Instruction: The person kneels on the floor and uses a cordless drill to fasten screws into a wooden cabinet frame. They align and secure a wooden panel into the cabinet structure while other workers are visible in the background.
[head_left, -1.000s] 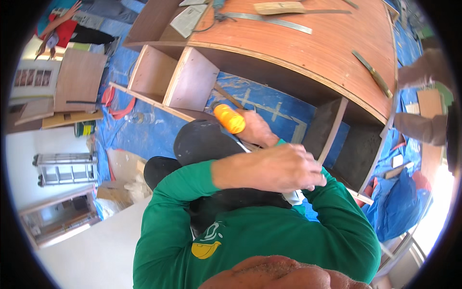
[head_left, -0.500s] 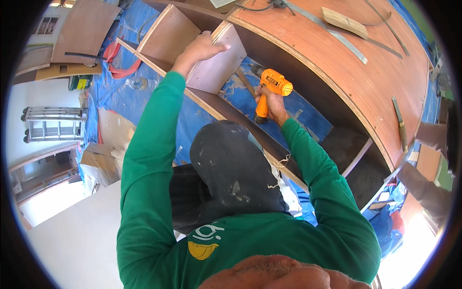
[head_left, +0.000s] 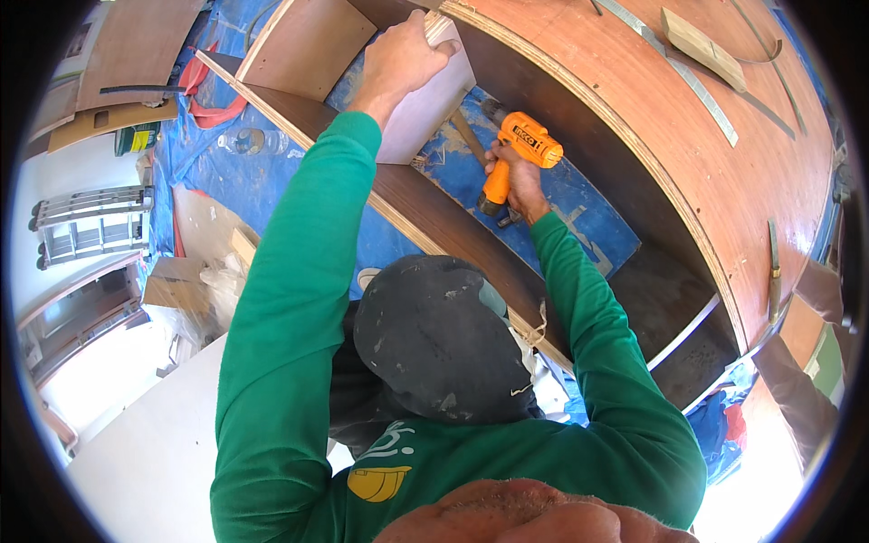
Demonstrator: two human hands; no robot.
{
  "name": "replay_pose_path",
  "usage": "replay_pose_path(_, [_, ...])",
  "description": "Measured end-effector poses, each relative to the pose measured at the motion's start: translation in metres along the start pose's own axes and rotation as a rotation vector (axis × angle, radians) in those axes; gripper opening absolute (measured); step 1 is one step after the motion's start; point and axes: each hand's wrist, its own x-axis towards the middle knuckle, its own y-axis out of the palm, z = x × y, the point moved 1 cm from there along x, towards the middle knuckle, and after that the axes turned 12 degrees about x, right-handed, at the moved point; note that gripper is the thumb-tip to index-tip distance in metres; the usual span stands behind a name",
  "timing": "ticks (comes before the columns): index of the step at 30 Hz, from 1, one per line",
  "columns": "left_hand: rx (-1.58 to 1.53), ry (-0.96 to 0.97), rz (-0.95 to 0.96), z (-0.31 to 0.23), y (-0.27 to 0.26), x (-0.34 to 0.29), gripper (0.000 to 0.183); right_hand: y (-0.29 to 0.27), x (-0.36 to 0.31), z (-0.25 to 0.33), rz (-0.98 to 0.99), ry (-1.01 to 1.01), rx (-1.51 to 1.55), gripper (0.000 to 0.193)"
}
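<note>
My right hand [head_left: 522, 184] is wrapped round the handle of an orange cordless drill [head_left: 532, 140]. The drill's dark chuck points to the far left, inside a long, open plywood cabinet frame [head_left: 434, 222]. At the far end my left hand [head_left: 398, 65] grips the top edge of an upright plywood divider panel [head_left: 425, 116]; its thumb lies along the edge and some fingertips are hidden. Drill and panel are apart. Below the drill's chuck, a wooden handle [head_left: 470, 136] rests on the blue sheet within the frame, its other end hidden.
Atop the curved plywood side [head_left: 634, 100] lie a metal ruler [head_left: 688, 77], a wood block [head_left: 701, 47] and a chisel-like tool [head_left: 774, 271]. My dark-clothed knee [head_left: 434, 339] is against the frame's near side. Left are a clear bottle [head_left: 243, 141], a folded ladder [head_left: 95, 222] and a carton [head_left: 176, 285].
The view has shifted a little. My left hand stays on the divider panel, its fingers bent further over the edge. The drill remains in my right hand, its body tilted slightly differently.
</note>
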Motion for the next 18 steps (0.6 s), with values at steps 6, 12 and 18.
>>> replay_pose_path(6, [-0.003, -0.009, 0.037, -0.003, -0.002, 0.0, 0.084, -0.005, 0.014, -0.008, -0.015, -0.003, 0.017, 0.018])
replay_pose_path(12, [-0.005, 0.007, 0.084, -0.001, -0.004, 0.002, 0.088, -0.005, 0.015, -0.01, -0.012, -0.004, 0.022, 0.018])
replay_pose_path(18, [0.007, -0.015, 0.054, -0.003, -0.004, 0.0, 0.091, -0.006, 0.013, -0.01, -0.01, 0.006, 0.024, 0.019])
